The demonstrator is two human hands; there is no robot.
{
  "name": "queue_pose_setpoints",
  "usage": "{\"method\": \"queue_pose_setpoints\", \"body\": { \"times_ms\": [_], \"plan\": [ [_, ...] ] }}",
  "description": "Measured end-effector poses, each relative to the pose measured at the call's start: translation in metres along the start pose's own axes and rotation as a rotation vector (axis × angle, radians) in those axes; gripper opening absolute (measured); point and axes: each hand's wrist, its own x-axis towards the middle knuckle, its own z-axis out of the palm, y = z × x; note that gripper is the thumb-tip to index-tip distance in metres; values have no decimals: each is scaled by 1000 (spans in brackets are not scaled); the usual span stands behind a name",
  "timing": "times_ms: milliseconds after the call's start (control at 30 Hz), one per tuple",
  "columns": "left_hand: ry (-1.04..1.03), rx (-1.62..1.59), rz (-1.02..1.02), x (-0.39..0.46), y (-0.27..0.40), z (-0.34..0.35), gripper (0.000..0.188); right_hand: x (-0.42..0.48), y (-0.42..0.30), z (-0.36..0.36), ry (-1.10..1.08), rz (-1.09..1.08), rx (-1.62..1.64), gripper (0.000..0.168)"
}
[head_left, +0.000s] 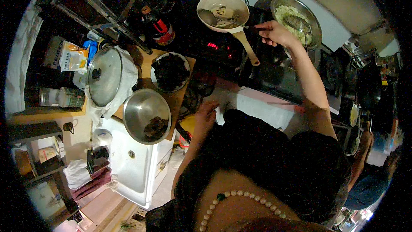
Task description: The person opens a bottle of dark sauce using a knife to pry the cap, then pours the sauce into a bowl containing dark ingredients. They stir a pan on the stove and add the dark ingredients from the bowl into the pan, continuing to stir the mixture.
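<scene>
My right hand point(273, 33) grips the dark handle of a metal ladle point(208, 17). The ladle's bowl rests inside a cream-coloured frying pan point(236, 3), where a little liquid and some dark bits lie at the bottom. That pan sits on a black cooktop point(193, 38) with red lit digits, its pale handle point(245, 46) pointing towards me. Low in front of my body is my left hand point(207, 112), blurred and in shadow. Its fingers look bent, and I cannot tell whether it holds anything. A small white patch shows beside it.
Right of the pan, a steel bowl point(317, 19) holds pale chopped food and a skimmer point(297, 24). On the wooden board point(190, 67) are a plate of dark food point(170, 71) and a steel basin point(138, 106). A dark bottle point(161, 29) stands behind. Another person's arm point(362, 158) shows far right.
</scene>
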Motion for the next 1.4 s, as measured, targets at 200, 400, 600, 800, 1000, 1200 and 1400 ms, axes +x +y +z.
{"method": "queue_pose_setpoints", "body": {
  "times_ms": [200,400,600,800,1000,1200,1400],
  "plan": [
    [43,94,23,6,-2,10,28,41,34,-22,241,-142,-460,37],
    [35,106,-76,8,1,23,27,89,65,-37,444,-237,-901,39],
    [56,167,-140,-1,6,26,25,19,14,-59,265,-372,-852,37],
    [48,102,-198,-7,2,16,25,10,-12,-79,166,-214,-1046,33],
    [5,109,-108,-3,-2,-12,22,43,12,-55,442,-203,-1002,34],
    [-16,112,-92,-11,-13,-34,23,62,51,-12,405,-176,-554,34],
    [-23,57,-58,-15,-22,-52,23,73,37,12,478,-265,-615,34]
  ]
}}
